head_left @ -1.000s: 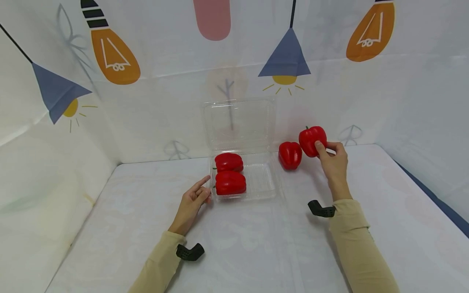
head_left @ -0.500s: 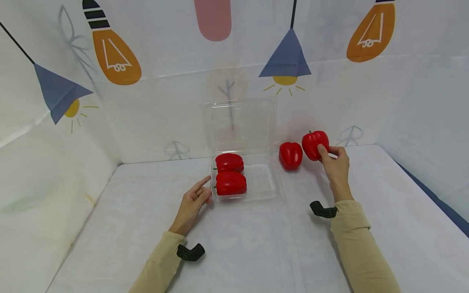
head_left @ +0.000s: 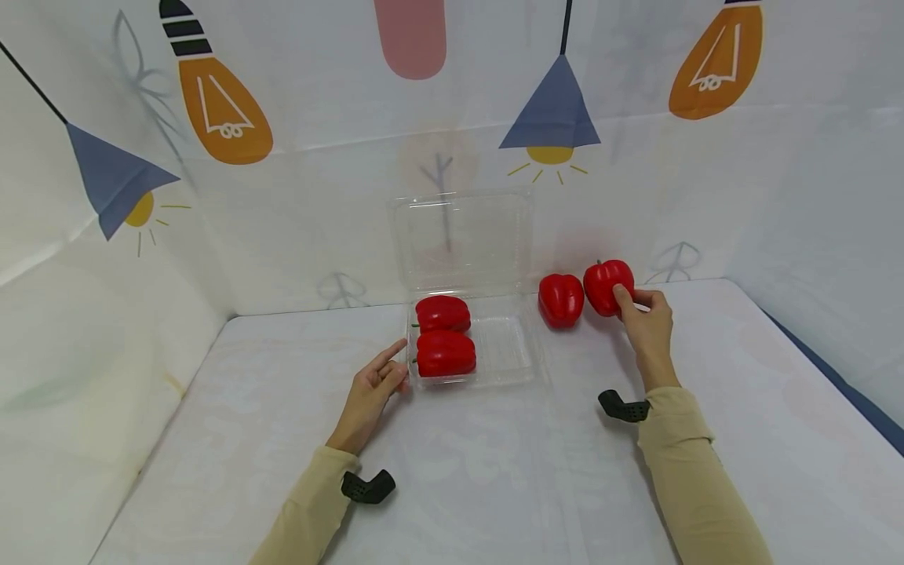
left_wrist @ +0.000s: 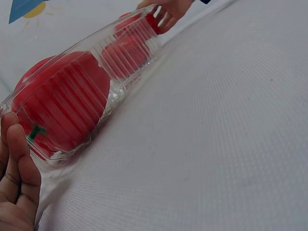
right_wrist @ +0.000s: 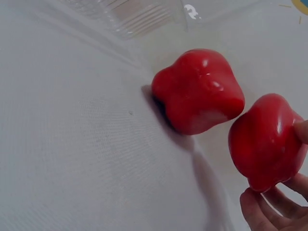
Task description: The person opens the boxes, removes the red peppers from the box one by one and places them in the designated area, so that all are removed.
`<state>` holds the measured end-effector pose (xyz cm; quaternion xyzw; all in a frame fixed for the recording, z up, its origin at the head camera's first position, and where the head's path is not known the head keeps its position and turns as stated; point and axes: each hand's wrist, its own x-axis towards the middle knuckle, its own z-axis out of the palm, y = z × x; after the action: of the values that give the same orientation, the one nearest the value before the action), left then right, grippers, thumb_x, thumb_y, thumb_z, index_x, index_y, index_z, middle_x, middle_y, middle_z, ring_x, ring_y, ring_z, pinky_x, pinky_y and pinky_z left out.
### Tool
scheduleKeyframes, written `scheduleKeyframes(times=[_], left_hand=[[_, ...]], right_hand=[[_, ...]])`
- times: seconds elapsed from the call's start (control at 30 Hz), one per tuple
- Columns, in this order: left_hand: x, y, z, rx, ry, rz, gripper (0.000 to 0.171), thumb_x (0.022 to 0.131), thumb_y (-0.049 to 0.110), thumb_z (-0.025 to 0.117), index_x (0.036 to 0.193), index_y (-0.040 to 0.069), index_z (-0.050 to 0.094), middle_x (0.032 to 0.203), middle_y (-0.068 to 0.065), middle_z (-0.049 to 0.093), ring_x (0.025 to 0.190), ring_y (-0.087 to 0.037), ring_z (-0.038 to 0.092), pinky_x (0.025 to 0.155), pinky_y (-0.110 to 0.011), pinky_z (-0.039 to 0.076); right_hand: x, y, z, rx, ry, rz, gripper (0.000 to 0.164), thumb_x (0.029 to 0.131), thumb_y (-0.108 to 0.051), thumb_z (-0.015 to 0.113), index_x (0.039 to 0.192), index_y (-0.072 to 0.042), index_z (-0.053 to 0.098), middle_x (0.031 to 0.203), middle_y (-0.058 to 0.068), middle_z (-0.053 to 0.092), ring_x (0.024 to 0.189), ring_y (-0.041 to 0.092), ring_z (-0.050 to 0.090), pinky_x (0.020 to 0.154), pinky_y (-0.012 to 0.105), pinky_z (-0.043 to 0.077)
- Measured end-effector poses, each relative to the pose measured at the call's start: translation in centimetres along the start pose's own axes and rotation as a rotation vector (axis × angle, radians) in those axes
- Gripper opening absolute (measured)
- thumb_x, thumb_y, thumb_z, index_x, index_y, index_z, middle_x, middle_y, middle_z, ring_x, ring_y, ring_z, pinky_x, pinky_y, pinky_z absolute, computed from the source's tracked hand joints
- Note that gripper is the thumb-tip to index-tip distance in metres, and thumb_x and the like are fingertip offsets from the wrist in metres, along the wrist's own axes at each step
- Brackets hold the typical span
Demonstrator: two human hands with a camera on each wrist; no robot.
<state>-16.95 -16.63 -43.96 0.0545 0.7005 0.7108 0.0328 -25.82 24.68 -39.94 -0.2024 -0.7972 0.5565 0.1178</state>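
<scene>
A clear plastic clamshell box (head_left: 503, 377) stands with its lid (head_left: 462, 243) raised behind it. Two red bell peppers, a rear one (head_left: 442, 313) and a front one (head_left: 446, 353), lie side by side in its left part, green stems pointing left. My left hand (head_left: 367, 400) is at the box's left wall, fingertips right at the plastic, index finger extended. My right hand (head_left: 648, 329) grips a third red bell pepper (right_wrist: 264, 139) between thumb and fingers, close over the table. Another red bell pepper (right_wrist: 199, 91) stands on the table between it and the box.
The white-covered table (head_left: 466, 471) ends at a hanging cloth (head_left: 318, 212) printed with lamps and bulbs, just behind the box and peppers. A black wrist device (head_left: 368, 486) sits on the left sleeve, a similar device (head_left: 623, 406) on the right one.
My right hand has lowered the bell pepper and shifted it slightly right, beside the standing pepper. The left hand and the box have stayed in place.
</scene>
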Motion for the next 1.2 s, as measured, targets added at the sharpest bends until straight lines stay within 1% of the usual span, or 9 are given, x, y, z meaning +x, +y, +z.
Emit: scheduleKeyframes(times=[0.13,0.23,0.33,0.4,0.53,0.73,0.93,1.07,1.2], left_hand=[[0.0,0.0,0.0,0.000,-0.006,0.002,0.052,0.092,0.026,0.061,0.140,0.019,0.044,0.084,0.004,0.059,0.079,-0.007,0.055,0.079,-0.018,0.050],[0.0,-0.1,0.0,0.001,-0.004,0.005,0.051,0.092,0.026,0.061,0.140,0.018,0.044,0.084,0.004,0.059,0.079,-0.007,0.055,0.079,-0.018,0.050],[0.0,0.0,0.0,-0.002,-0.003,0.005,0.051,0.092,0.025,0.061,0.140,0.018,0.044,0.084,0.004,0.059,0.079,-0.008,0.055,0.079,-0.018,0.050],[0.0,-0.1,0.0,-0.009,-0.001,0.000,0.051,0.092,0.025,0.061,0.140,0.019,0.045,0.085,0.003,0.059,0.079,-0.008,0.055,0.079,-0.018,0.050],[0.0,-0.1,0.0,-0.011,-0.007,0.001,0.052,0.092,0.025,0.061,0.140,0.018,0.044,0.086,0.001,0.059,0.079,-0.008,0.055,0.079,-0.018,0.051],[0.0,-0.2,-0.1,-0.010,-0.016,0.007,0.053,0.093,0.023,0.060,0.142,0.015,0.042,0.087,0.001,0.058,0.079,-0.007,0.055,0.079,-0.018,0.050],[0.0,-0.2,0.0,-0.011,-0.005,0.004,0.052,0.093,0.023,0.060,0.141,0.016,0.043,0.085,0.004,0.059,0.079,-0.008,0.056,0.078,-0.018,0.051],[0.0,-0.1,0.0,-0.011,-0.007,0.009,0.052,0.093,0.023,0.060,0.141,0.016,0.043,0.085,0.003,0.058,0.079,-0.007,0.056,0.078,-0.018,0.050],[0.1,-0.1,0.0,-0.013,-0.012,0.010,0.052,0.093,0.022,0.060,0.141,0.015,0.043,0.086,0.002,0.058,0.079,-0.007,0.055,0.077,-0.018,0.050]], right_hand=[[0.2,0.3,0.0,-0.023,-0.012,0.012,0.071,0.088,-0.061,0.048,0.135,-0.008,0.041,0.138,0.011,0.044,0.078,-0.003,0.053,0.097,0.027,0.048],[0.3,0.5,0.0,-0.043,-0.008,0.014,0.071,0.087,-0.061,0.048,0.134,-0.008,0.043,0.138,0.011,0.046,0.078,-0.001,0.052,0.088,0.020,0.049],[0.4,0.8,0.1,-0.064,0.000,0.012,0.071,0.087,-0.061,0.048,0.132,-0.006,0.045,0.136,0.013,0.048,0.087,0.006,0.052,0.077,0.014,0.044],[0.4,1.0,0.2,-0.073,0.002,0.011,0.071,0.088,-0.061,0.047,0.132,-0.006,0.046,0.136,0.014,0.048,0.095,0.013,0.051,0.074,0.014,0.041],[0.4,1.4,0.2,-0.078,-0.008,0.021,0.071,0.089,-0.062,0.044,0.134,-0.006,0.044,0.136,0.014,0.048,0.108,0.022,0.050,0.077,0.016,0.041],[0.3,1.9,0.4,-0.084,0.000,-0.009,0.069,0.090,-0.059,0.044,0.133,-0.005,0.045,0.135,0.014,0.050,0.116,0.026,0.050,0.086,0.023,0.044],[0.3,2.3,0.5,-0.107,0.010,-0.059,0.068,0.091,-0.058,0.045,0.130,-0.003,0.047,0.129,0.018,0.053,0.117,0.030,0.048,0.098,0.040,0.040],[0.4,2.5,0.6,-0.113,0.017,-0.072,0.068,0.091,-0.058,0.044,0.128,-0.002,0.048,0.126,0.020,0.054,0.115,0.031,0.047,0.099,0.043,0.039],[0.4,2.6,0.7,-0.104,0.014,-0.068,0.067,0.092,-0.056,0.043,0.133,-0.004,0.042,0.132,0.019,0.052,0.120,0.031,0.048,0.104,0.045,0.039]])
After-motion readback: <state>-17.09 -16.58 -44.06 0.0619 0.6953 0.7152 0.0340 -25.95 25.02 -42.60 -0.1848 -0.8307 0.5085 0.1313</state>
